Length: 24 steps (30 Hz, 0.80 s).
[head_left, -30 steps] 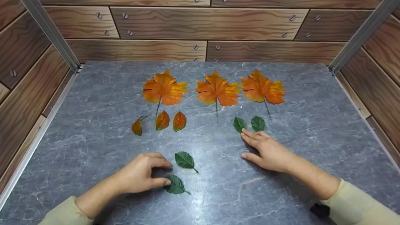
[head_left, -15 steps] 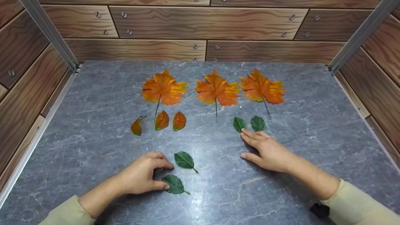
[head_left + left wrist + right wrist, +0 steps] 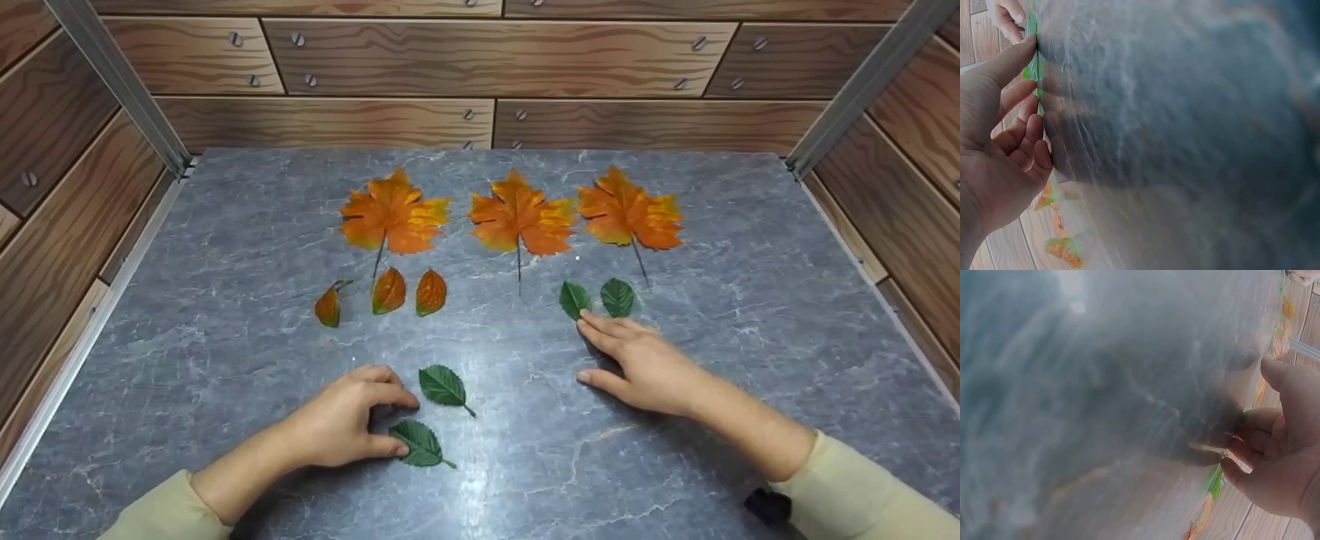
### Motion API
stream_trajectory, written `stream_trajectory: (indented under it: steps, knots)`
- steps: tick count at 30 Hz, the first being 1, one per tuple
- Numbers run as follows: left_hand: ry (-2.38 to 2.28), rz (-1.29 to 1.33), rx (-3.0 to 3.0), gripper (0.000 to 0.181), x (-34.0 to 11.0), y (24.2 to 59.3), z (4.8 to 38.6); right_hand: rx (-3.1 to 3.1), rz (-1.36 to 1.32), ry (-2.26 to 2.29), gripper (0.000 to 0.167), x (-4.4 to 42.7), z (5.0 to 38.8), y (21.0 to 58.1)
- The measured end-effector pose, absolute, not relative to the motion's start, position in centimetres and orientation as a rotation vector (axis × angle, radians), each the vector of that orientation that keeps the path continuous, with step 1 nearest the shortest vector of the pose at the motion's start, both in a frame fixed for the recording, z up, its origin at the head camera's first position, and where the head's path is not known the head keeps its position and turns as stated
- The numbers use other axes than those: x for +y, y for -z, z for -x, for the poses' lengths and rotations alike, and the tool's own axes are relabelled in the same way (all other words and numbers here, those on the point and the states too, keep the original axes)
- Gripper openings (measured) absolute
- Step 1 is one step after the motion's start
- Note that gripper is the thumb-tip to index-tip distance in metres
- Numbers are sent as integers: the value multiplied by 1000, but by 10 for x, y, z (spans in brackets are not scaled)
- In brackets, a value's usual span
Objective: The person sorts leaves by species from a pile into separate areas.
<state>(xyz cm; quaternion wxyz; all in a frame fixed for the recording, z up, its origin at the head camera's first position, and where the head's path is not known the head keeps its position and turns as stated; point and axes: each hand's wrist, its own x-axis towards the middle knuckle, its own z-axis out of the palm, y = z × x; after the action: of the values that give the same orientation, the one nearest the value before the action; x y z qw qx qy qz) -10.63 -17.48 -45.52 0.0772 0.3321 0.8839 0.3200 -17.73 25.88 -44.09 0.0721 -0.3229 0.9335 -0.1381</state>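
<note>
In the head view my left hand (image 3: 341, 420) rests low over the table, its thumb tip on the blunt end of the lower green leaf (image 3: 418, 444). Its other fingers bend loosely down to the tabletop, just left of the upper green leaf (image 3: 442, 385). Nothing is pinched between thumb and fingers. On the right, my right hand (image 3: 646, 367) lies with fairly straight fingers. Its fingertips touch the base of one green leaf (image 3: 574, 298) and reach the lower edge of another green leaf (image 3: 618, 297). Both wrist views show the hands at table level, with the leaves mostly hidden behind fingers.
Three orange maple leaves (image 3: 520, 214) with thin stems lie in a row at the back. Below the leftmost are three small brown-orange leaves (image 3: 388, 291). The grey marbled table (image 3: 247, 225) is bordered by wood-patterned walls (image 3: 495, 60) and metal posts (image 3: 120, 82).
My left hand has shifted slightly right, and the lower green leaf under its thumb has moved a little left. My right hand and the other leaves keep their places.
</note>
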Motion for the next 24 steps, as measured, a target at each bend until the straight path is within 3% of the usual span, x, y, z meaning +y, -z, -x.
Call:
stream_trajectory:
  steps: [8, 24]
  knots:
    - [-976, -998, 2633, 28, -174, 454, 106, 2812, 979, 410, 76, 259, 177, 441]
    - [-1046, -977, 2609, 22, -172, 454, 108, 2807, 1008, 424, 76, 260, 178, 442]
